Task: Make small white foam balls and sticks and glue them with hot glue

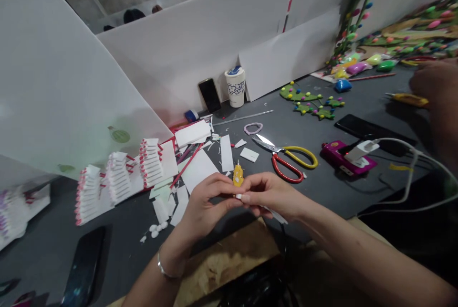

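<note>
A small, flat white piece (238, 196), seemingly paper, sits at the meeting fingertips just above the table's near edge: the left hand (207, 204) pinches it with thumb and forefinger, and the right hand (275, 192) clamps it from the other side. A pale strip (278, 216) juts from beneath the right hand; whether it joins that piece I cannot tell. Just beyond the fingertips is a yellow tool (238, 176) with a slim tip and white flecks.

The dark grey tabletop (229, 152) is smooth, strewn with crisp rectangular white cards and thin scraps. The scissors (272, 148) have bright metal blades and two rounded handle loops, one yellow, one red. A wavy lilac ring (253, 128) lies near their tips.

Three rows of slender white rolls with red ends (119, 178) stand out at left, with one purple-ended group (12, 218) farther over. Three green star shapes (323, 114) bear coloured beads, beside one curved green piece (298, 94). Three dark phones (210, 95) are about.

One patterned paper cup (235, 88) has a lid on, hiding its contents
</note>
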Action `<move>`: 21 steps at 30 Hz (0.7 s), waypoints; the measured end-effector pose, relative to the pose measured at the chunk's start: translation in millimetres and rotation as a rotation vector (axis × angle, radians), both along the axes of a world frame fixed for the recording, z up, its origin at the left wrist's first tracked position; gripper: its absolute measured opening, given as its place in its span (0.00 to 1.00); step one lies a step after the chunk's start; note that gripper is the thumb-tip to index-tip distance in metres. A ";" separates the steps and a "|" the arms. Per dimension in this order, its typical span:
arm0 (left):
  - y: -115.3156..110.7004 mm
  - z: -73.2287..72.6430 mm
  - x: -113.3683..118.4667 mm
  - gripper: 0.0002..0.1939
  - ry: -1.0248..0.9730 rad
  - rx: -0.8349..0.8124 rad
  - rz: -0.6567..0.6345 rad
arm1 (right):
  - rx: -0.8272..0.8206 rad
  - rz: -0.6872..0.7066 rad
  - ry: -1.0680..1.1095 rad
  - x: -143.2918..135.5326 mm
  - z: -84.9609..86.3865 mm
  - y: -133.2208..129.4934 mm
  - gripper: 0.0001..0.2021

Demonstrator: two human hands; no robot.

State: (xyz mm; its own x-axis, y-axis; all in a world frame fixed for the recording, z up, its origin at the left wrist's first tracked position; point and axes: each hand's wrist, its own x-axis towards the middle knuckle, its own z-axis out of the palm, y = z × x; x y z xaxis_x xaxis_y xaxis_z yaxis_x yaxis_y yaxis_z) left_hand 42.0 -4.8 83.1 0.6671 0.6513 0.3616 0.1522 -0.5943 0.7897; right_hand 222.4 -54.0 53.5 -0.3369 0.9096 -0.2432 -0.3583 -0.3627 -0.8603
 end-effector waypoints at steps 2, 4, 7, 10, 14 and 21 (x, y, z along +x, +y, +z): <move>1.1 -0.9 1.1 0.06 -0.022 -0.073 -0.003 | -0.024 0.009 0.010 -0.2 2.4 -0.6 0.17; 2.4 -1.6 1.6 0.07 -0.023 -0.135 -0.004 | -0.037 0.023 0.009 0.4 3.8 -0.7 0.17; 4.9 -2.2 1.9 0.07 -0.041 -0.200 -0.007 | -0.037 0.053 0.012 2.7 3.9 -0.7 0.17; 7.2 -4.0 2.3 0.08 -0.045 -0.247 -0.010 | -0.028 0.068 0.002 4.9 2.6 -0.9 0.17; 9.6 -8.4 2.4 0.09 -0.021 -0.244 -0.011 | 0.009 0.030 -0.076 5.5 0.3 -1.3 0.17; 12.0 -5.4 -0.5 0.04 0.038 0.015 -0.016 | 0.057 -0.017 -0.167 4.0 -4.3 -3.1 0.16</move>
State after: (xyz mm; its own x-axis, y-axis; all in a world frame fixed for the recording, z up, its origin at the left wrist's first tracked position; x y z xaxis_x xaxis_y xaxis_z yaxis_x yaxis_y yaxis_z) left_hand 41.5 7.2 77.6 0.6909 0.6350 0.3456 0.1725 -0.6090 0.7742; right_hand 226.5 -57.0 49.2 -0.2809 0.9287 -0.2422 -0.2146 -0.3068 -0.9273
